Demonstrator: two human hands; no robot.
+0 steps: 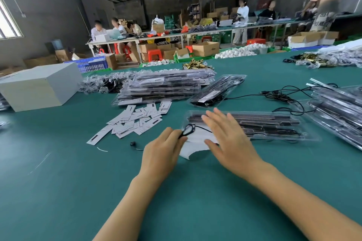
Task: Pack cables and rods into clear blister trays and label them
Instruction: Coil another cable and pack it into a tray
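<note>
Green matting covers the long packing table (58, 182) of a busy workshop, with other workers seated and standing at benches along the far wall. On the left sits a plain white box (39, 88); beyond the hands rises a stack of finished blister packs (166, 86), parked out of the working zone, probably so the near surface stays free. Loose black cables (284, 94) trail across the right side within easy reach. Directly ahead lies the clear blister tray (264, 125) now being filled, dark rods already seated lengthwise in its channels. A heap of paper labels (137, 121) waits just left of it, handy for the labelling step. The right hand (225, 139) is spread flat, fingers straight, over the tray's near end and a white sheet (193, 148), seemingly steadying them. The left hand (162, 154) pinches a small coiled cable (188, 129) at the tray's left end, likely to tuck it in.
</note>
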